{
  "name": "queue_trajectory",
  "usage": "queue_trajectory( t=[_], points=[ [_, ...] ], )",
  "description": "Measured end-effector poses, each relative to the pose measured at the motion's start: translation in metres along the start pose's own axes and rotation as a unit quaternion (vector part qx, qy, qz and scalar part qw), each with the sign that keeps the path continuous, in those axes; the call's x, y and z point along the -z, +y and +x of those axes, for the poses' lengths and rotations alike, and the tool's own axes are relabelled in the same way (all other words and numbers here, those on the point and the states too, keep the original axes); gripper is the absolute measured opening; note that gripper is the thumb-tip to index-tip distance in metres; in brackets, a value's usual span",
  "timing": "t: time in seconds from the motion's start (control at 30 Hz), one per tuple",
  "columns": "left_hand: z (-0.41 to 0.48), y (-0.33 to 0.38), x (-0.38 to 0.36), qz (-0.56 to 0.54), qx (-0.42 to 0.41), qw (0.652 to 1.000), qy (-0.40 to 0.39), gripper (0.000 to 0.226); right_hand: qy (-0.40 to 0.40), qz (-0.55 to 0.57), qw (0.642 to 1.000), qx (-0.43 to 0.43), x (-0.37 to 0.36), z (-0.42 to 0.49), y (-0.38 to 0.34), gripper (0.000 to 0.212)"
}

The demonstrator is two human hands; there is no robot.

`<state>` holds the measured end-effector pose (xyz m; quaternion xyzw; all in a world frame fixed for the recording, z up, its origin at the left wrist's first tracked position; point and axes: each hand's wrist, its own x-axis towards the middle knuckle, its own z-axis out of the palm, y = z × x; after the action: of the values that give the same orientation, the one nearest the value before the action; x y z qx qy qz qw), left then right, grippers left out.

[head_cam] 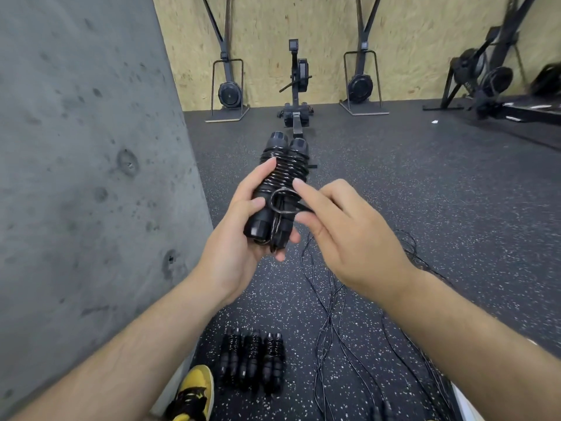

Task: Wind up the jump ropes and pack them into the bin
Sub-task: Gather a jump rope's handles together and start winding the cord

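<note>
A single wide-angle camera sits on the person's head, looking forward and down along both forearms. The hands are close to the lens, near the middle of the view. Below them lies the speckled floor (394, 183), a grey concrete wall (79, 153) rises close on the left, and a wooden wall (328, 31) stands far ahead.

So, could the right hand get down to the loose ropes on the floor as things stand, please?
Probably yes: the right hand only pinches the cord loop on the wound rope, and the loose ropes lie uncovered right below it.
</note>
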<state>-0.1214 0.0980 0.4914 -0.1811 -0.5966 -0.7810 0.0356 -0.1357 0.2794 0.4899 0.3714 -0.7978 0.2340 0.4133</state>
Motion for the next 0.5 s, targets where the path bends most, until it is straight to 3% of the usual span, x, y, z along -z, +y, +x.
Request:
queue_trajectory(
  t=[0.3, 0.5],
  points=[
    [0.006, 0.01, -0.006, -0.127, 0.004, 0.992, -0.001, 0.055, 0.041, -0.06, 0.997, 0.02, -0.002, -0.006, 0.007, 0.034],
    [0.012, 0.004, -0.012, -0.144, 0.029, 0.989, 0.018, 0.051, 0.06, 0.006, 0.997, -0.037, -0.02, -0.01, -0.002, 0.031]
  ],
)
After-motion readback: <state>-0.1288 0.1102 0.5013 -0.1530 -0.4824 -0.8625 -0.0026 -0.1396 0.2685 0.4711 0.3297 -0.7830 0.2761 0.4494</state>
